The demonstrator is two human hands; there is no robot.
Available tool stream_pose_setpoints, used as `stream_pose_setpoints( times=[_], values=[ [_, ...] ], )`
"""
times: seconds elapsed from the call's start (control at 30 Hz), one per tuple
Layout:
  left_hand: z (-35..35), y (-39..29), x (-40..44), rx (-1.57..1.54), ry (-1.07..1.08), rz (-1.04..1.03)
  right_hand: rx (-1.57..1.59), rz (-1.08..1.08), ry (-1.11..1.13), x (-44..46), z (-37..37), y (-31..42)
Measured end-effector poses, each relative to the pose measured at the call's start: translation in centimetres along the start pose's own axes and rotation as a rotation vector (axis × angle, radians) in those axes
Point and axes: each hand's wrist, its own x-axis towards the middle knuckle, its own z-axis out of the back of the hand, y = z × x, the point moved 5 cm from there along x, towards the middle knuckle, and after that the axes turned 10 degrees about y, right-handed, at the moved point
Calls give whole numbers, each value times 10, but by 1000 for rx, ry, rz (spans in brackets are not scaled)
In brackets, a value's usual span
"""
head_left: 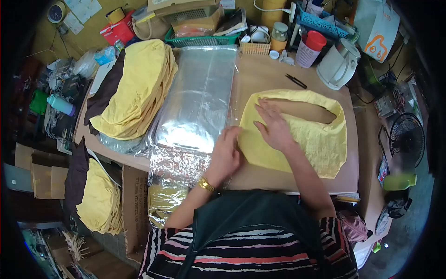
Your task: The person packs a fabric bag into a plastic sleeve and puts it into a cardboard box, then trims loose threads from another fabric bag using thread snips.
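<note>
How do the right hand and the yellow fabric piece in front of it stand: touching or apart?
Touching. The head view shows the right hand lying flat, palm down, on the yellow fabric piece.

The cloth piece (320,149) lies on the right part of the table (265,76), with the right hand (275,124) on top of it and the left hand (226,152) at its left edge. Left of it lie plastic sleeves (200,93), then a cloth stack (139,88). Behind the sleeves is a basket (204,41). Behind the cloth piece lies a small tool (296,81), between the sleeves and a kettle (339,65). Beyond the table's right side is a fan (407,139).
</note>
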Motion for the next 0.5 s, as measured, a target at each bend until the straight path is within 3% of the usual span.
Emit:
stream_pose_setpoints(
  times=[0.07,0.17,0.23,0.37,0.43,0.5],
  values=[
    [0,13,3,-90,89,56,-331,-36,-12,-23,0,-5],
    [-9,17,17,-200,205,63,-433,-79,7,-30,-15,-20],
    [-14,18,26,-39,146,-37,-426,-88,22,-29,-13,-20],
    [-26,31,32,-91,150,-117,-356,-98,65,-30,-12,-23],
    [-35,42,26,-1014,106,194,-353,-110,70,-30,-13,-23],
    [-40,39,24,-984,98,182,-350,-119,79,-29,-13,-23]
  ],
)
